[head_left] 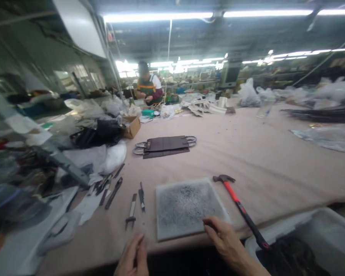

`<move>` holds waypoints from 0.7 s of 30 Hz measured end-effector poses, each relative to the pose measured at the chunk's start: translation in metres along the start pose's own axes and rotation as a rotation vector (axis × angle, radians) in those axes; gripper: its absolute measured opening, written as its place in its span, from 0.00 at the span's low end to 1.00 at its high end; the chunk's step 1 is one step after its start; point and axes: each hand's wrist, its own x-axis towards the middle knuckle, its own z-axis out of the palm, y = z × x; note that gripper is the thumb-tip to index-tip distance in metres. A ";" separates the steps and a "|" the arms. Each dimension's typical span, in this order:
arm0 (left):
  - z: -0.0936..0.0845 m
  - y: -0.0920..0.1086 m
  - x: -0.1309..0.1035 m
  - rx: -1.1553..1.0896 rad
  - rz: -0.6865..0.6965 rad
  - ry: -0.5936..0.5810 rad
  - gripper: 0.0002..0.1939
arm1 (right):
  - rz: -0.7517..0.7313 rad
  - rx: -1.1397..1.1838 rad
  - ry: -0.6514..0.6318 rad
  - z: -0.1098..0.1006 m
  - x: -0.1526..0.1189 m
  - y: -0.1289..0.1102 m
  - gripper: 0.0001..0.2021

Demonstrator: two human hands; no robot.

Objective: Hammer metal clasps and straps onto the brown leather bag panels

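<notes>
My left hand (pixel 133 256) is at the table's front edge, left of a worn grey board (pixel 186 209). Its fingers are bent close together, and whether a small thing is between them cannot be made out. Over the board's front right corner is my right hand (pixel 225 239), its thumb and forefinger slightly apart and nothing visible between them. A claw hammer (pixel 237 203) with a red and black handle lies right of the board. To the left lie a caliper-like tool (pixel 130 214) and a slim dark tool (pixel 142 197). Beyond the board lies a flat dark brown bag (pixel 166 145) with looped handles.
Several hand tools (pixel 113 193), papers and plastic bags crowd the left side by a slanted metal post (pixel 63 163). A cardboard box (pixel 132 127) stands behind them. A whitish bin (pixel 313 230) holds dark material at front right. Another person (pixel 149 90) is across the table.
</notes>
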 end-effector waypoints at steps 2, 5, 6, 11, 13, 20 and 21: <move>0.037 0.026 0.021 -0.066 0.221 -0.063 0.11 | -0.043 -0.081 0.152 -0.016 -0.004 0.019 0.13; 0.083 0.052 0.049 -0.066 0.459 -0.119 0.12 | -0.084 -0.172 0.323 -0.031 -0.013 0.044 0.12; 0.097 0.057 0.056 -0.027 0.487 -0.137 0.13 | -0.077 -0.181 0.349 -0.035 -0.014 0.051 0.12; 0.153 0.051 0.073 0.287 0.458 -0.348 0.19 | 0.003 -0.105 0.298 -0.055 0.016 0.064 0.13; 0.167 0.041 0.068 0.373 0.421 -0.434 0.21 | 0.020 -0.078 0.261 -0.069 0.052 0.062 0.14; 0.189 0.016 0.050 0.485 0.436 -0.400 0.23 | 0.104 -0.197 0.180 -0.110 0.250 0.072 0.16; 0.191 0.013 0.049 0.505 0.443 -0.387 0.23 | 0.103 -0.220 0.170 -0.111 0.279 0.076 0.16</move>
